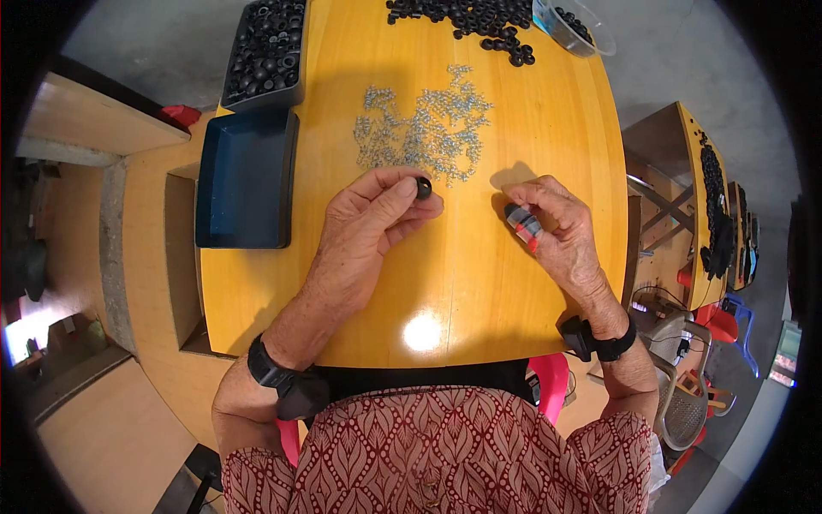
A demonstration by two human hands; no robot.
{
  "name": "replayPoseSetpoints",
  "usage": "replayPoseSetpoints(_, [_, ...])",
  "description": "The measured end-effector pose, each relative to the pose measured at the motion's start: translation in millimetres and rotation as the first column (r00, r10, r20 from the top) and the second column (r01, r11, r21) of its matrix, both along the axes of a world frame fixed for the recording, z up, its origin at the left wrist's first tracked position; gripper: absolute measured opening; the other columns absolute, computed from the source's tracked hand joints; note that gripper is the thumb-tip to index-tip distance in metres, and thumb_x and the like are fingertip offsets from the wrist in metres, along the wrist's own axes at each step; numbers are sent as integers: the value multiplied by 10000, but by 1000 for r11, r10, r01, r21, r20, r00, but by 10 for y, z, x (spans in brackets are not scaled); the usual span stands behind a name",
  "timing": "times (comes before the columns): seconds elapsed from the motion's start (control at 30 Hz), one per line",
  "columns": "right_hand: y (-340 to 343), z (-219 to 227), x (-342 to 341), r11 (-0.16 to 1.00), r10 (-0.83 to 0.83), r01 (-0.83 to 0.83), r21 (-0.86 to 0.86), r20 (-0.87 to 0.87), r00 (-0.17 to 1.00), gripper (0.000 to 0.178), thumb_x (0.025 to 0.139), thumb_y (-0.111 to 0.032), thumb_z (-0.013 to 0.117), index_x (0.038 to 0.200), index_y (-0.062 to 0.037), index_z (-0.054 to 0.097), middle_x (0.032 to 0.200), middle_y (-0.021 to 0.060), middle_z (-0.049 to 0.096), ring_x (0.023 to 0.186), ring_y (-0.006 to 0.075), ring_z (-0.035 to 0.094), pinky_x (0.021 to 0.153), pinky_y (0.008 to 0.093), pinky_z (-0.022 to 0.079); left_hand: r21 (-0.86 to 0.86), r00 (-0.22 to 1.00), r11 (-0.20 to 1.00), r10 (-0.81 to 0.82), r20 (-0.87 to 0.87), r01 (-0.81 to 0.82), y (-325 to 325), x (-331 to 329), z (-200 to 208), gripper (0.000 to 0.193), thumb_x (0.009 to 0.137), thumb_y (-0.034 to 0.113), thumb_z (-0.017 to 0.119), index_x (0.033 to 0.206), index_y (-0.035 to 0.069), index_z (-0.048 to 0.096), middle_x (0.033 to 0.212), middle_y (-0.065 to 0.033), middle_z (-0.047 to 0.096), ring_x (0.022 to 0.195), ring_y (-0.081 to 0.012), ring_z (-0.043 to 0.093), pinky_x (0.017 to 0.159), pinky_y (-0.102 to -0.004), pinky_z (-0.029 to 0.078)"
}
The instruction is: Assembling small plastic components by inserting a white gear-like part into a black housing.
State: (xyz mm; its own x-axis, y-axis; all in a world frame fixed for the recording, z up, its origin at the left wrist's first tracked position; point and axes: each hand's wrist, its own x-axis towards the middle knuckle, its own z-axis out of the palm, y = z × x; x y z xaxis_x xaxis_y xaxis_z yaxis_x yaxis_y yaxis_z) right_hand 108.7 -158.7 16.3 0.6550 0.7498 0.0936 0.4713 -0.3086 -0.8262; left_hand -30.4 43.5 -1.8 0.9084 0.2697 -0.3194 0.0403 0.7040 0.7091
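Observation:
My left hand [377, 214] pinches a small round black plastic cap [423, 188] between thumb and fingers, above the near edge of a spread of small silvery screw-like pieces [428, 128]. To the right, my right hand [556, 231] is closed with its fingers bent. At its fingertips shows a short dark piece with grey bands and a red end [523, 224]; whether it is a held tool or a wrapping on a finger is unclear. Both hands are over the yellow wooden table [479, 300], apart from each other.
An open dark blue tray [205, 184] stands at the table's left edge. Behind it, a grey bin [229, 94] is full of black caps. Loose black rings [505, 38] lie at the far edge, beside a clear plastic tub [599, 38]. Other tables and a chair [685, 420] stand to the right.

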Motion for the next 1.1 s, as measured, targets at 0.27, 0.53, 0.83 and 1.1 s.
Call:
replayPoseSetpoints(0.27, [299, 146, 69, 996, 91, -90, -10, 165, 982, 275, 752, 102, 625, 1013, 18, 642, 917, 112, 617, 849, 200, 616, 797, 272, 482, -62, 996, 994, 92, 13, -91, 94, -3, 7, 173, 951, 184, 580, 1069, 64, 622, 955, -37, 676, 924, -135, 648, 870, -272, 497])
replayPoseSetpoints(0.53, [554, 42, 60, 951, 309, -248, -187, 490, 815, 286, 723, -37, 725, 999, -25, 652, 858, 94, 576, 790, 289, 587, 704, 369, 465, -56, 997, 996, 75, 24, -74, 78, -13, -3, 186, 957, 178, 566, 1089, 54, 611, 958, -50, 677, 927, -135, 648, 873, -273, 500])
replayPoseSetpoints(0.83, [575, 35, 37, 925, 380, -271, -267, 661, 647, 230, 680, -35, 692, 905, -24, 640, 826, 91, 548, 809, 282, 571, 711, 372, 454, -37, 997, 997, 68, 22, -67, 84, -28, 13, 190, 959, 180, 563, 1085, 47, 613, 962, -57, 677, 928, -138, 646, 878, -283, 499])
replayPoseSetpoints(1.1, [374, 85, 51, 973, 82, -42, 229, -167, 983, 106, 814, 27, 692, 916, 9, 666, 844, -8, 593, 760, 52, 551, 659, 211, 462, 22, 998, 999, 43, 36, -44, 10, 11, 35, 187, 949, 135, 575, 1097, 28, 615, 978, -62, 673, 937, -141, 648, 885, -285, 507])
